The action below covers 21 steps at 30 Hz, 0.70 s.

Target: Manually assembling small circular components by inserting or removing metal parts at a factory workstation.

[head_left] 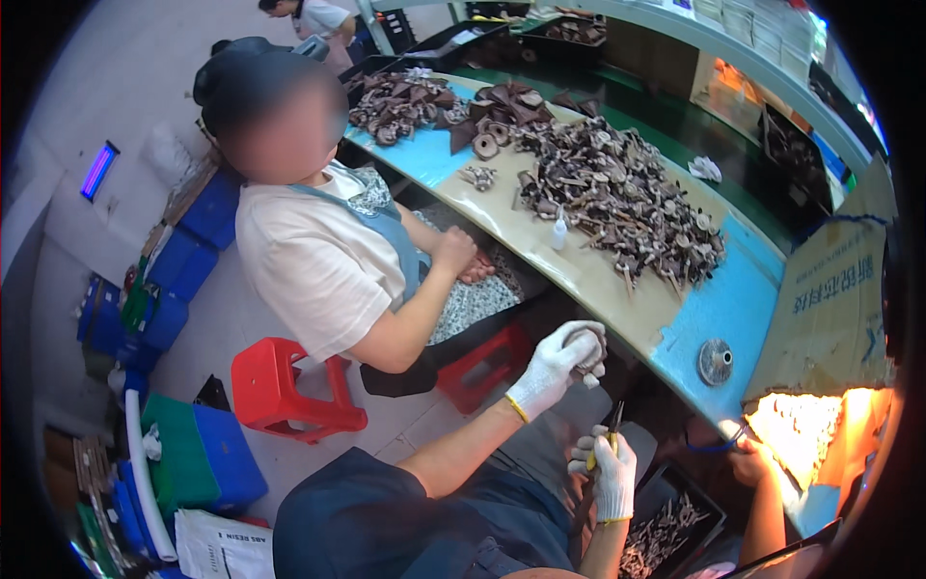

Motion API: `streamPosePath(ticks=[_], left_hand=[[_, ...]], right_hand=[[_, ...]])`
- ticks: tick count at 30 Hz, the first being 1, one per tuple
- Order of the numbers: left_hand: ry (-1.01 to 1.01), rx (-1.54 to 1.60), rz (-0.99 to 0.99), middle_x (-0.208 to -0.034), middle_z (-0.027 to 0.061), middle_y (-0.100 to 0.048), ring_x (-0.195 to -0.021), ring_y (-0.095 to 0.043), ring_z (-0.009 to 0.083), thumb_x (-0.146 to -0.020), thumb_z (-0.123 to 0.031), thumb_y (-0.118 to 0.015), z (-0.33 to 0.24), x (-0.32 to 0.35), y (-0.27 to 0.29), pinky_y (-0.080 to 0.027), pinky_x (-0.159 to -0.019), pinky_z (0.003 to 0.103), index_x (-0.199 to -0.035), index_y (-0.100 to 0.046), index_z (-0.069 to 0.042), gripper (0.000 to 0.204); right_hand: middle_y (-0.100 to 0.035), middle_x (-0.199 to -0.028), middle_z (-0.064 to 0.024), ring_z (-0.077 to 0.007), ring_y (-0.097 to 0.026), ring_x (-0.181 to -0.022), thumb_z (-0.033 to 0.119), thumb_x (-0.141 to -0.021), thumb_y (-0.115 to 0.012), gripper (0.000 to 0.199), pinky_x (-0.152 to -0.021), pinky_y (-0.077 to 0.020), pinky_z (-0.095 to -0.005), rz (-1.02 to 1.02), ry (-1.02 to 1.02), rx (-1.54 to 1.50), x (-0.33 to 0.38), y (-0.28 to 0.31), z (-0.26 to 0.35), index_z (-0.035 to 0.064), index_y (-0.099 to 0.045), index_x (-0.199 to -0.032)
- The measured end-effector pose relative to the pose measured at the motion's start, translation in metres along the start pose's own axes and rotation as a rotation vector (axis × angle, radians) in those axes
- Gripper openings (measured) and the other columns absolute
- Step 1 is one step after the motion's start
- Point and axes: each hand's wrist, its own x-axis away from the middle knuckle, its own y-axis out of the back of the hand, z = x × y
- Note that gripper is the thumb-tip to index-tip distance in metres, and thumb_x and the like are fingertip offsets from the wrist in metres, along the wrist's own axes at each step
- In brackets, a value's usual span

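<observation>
My left hand [548, 372], in a white knitted glove with a yellow cuff, is closed around a small brownish, rounded part [586, 345] near the table's front edge. My fingers hide much of that part. Below and to the right, my gloved right hand [614, 475] grips yellow-handled nippers [618, 415], with their dark tips pointing up. The two hands are apart, and the nippers do not touch the part. Under my right hand stands a black tray [714, 529] with many thin brown offcuts [666, 540] in it.
Heaps of brown and dark moulded pieces [608, 188] cover the table [502, 217]. A small white bottle [559, 232] and a round metal piece [715, 362] stand there. Cardboard [820, 299] rises at right beside another person's hand [750, 463]. A co-worker [318, 261] sits left, near red stools [280, 386].
</observation>
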Motion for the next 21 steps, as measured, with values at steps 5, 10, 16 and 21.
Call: streamPosePath(ticks=[5,10,16,21], left_hand=[[0.085,0.119,0.082,-0.112,0.0127,-0.067,-0.090,-0.072,0.0241,-0.106,-0.017,-0.060,0.003,0.001,0.009,-0.061,-0.076,0.038,-0.138,-0.058,-0.001,0.035],[-0.035,-0.056,0.033,-0.111,0.0135,-0.067,-0.082,-0.073,0.0234,-0.106,-0.017,-0.059,0.001,0.007,0.008,-0.062,-0.065,0.035,-0.138,-0.058,0.000,0.036],[-0.108,-0.174,0.013,-0.099,0.0104,-0.068,-0.071,-0.071,0.0193,-0.107,-0.024,-0.058,-0.023,0.009,-0.019,-0.058,-0.057,0.031,-0.130,-0.061,-0.001,0.033],[-0.009,0.087,0.044,-0.096,0.0086,-0.067,-0.076,-0.068,0.0226,-0.112,-0.050,-0.045,-0.019,0.002,-0.010,-0.052,-0.063,0.036,-0.113,-0.063,-0.003,0.051]], right_hand=[[-0.060,-0.096,-0.0113,-0.0192,-0.060,-0.079,0.010,-0.105,-0.060,0.017,-0.062,-0.0530,-0.0308,0.041,-0.015,-0.030,-0.004,-0.002,-0.003,0.0030,-0.057,-0.121],[-0.061,-0.097,-0.0127,-0.0205,-0.062,-0.077,0.009,-0.106,-0.059,0.020,-0.060,-0.0531,-0.0292,0.043,-0.026,-0.056,-0.008,0.005,-0.010,0.0015,-0.055,-0.125],[-0.065,-0.096,-0.0112,-0.0170,-0.065,-0.077,0.012,-0.106,-0.062,0.020,-0.061,-0.0544,-0.0295,-0.027,0.017,0.093,-0.009,0.000,0.000,0.0012,-0.058,-0.122],[-0.066,-0.093,-0.0066,-0.0135,-0.063,-0.074,0.014,-0.107,-0.064,0.017,-0.063,-0.0528,-0.0271,-0.042,0.027,0.121,0.001,-0.001,-0.003,0.0033,-0.062,-0.119]])
